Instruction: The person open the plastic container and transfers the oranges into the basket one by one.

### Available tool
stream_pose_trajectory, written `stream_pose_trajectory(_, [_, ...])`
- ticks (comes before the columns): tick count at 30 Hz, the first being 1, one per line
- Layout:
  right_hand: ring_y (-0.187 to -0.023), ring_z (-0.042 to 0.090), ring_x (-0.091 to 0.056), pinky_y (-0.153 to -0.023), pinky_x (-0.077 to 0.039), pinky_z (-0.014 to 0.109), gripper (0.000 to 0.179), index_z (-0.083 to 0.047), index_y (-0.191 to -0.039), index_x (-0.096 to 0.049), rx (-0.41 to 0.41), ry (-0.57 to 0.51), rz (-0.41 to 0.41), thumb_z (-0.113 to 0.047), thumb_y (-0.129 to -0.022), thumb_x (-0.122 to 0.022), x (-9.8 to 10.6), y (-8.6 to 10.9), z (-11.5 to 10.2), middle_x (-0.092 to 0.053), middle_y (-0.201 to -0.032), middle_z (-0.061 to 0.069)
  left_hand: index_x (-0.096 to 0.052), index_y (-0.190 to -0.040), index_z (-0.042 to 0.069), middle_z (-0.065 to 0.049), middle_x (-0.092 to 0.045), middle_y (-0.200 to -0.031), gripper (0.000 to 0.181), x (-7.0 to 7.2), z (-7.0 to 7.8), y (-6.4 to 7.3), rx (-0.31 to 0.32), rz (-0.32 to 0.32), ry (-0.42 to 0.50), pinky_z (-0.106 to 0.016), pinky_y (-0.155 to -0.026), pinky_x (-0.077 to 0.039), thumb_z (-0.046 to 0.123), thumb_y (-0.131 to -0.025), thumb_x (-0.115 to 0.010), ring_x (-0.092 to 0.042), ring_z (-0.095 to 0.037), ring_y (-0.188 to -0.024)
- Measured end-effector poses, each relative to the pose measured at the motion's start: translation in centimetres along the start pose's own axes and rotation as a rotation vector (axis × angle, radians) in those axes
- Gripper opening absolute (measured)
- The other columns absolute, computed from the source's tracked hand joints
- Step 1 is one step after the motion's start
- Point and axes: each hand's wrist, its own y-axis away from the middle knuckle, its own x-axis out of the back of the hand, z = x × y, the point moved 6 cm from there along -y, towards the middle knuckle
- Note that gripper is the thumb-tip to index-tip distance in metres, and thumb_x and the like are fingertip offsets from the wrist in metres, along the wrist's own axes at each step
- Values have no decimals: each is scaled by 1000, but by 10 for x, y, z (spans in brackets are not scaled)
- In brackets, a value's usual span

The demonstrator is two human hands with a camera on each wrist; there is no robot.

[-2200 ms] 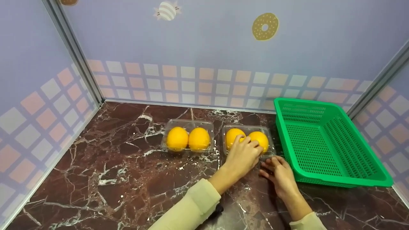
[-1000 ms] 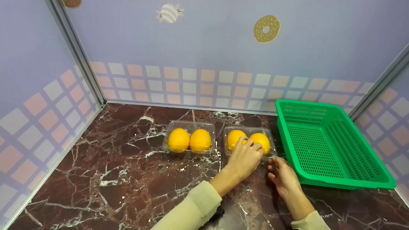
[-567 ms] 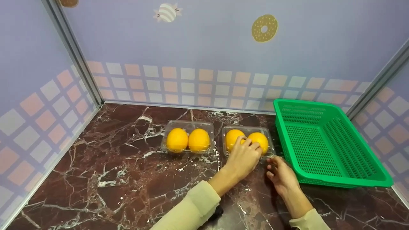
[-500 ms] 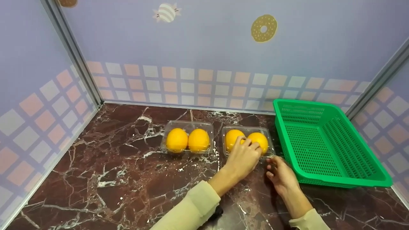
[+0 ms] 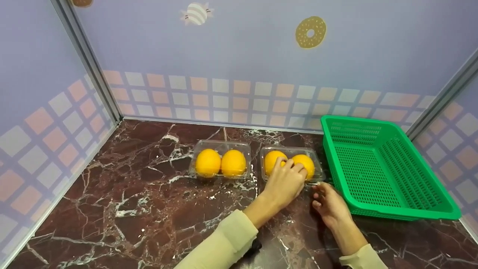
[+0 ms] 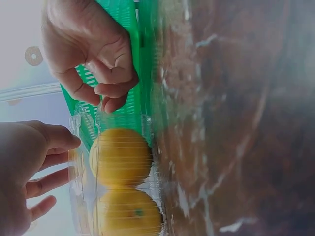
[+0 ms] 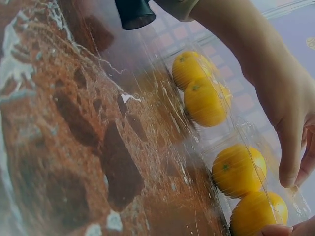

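Observation:
Two clear plastic clamshell boxes stand side by side on the marble-patterned table, each holding two oranges. On the lid of the right box (image 5: 291, 150) rests my left hand (image 5: 284, 184), its fingertips over the oranges (image 5: 304, 167). In the left wrist view, that hand's fingers (image 6: 47, 184) lie spread against the lid. My right hand (image 5: 333, 207) pinches the box's near right corner between thumb and fingers; its fingertips meet the plastic edge in the left wrist view. The left box (image 5: 223, 145) with its oranges (image 5: 208, 163) is untouched. The left hand partly hides the right box's front.
A green perforated basket (image 5: 349, 194) stands right of the boxes, close to the right hand. Patterned panels enclose the table (image 5: 149, 209) at the back and sides. A dark object (image 5: 255, 246) shows beside the left sleeve.
The right hand's fingers have drawn together and shifted slightly right to the box's near right corner. The left hand stays on the lid, and the boxes and basket keep their places.

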Motion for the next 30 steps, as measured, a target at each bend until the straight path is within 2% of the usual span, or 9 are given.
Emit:
stream_pose_trajectory(7, [-75,6,-51,-58,-41,15,28,-17,-86,-62,-8,24,12,-19,-111,-48,0,-1,1,-60,-89,-6,-79,-108,24,11,-76,-114,15,0,-2,1,2,32,9,-38,-103,-46,31,-96,-73,-67,-14,-105])
stream_pose_trajectory(15, [-76,6,-50,-58,-40,15,30,-18,-86,-61,-19,10,19,-20,-111,-45,0,-1,2,-59,-89,-6,-80,-108,26,11,-77,-119,14,3,-8,3,21,86,113,-37,-105,-45,31,-96,-76,-67,-12,-107])
stream_pose_trajectory(21, [-76,7,-50,-58,-40,15,28,-18,-87,-61,-31,6,13,-20,-111,-47,-2,-1,5,-59,-89,-6,-80,-109,26,10,-75,-125,16,1,-13,9,33,72,134,-40,-107,-46,35,-96,-77,-66,-14,-115])
stream_pose_trajectory(30, [-76,7,-50,-59,-39,15,26,-17,-88,-60,-43,-16,12,-18,-110,-46,-2,-1,3,-59,-87,-6,-80,-109,27,10,-74,-127,17,1,-22,13,61,56,144,-43,-107,-46,38,-96,-77,-65,-15,-115])
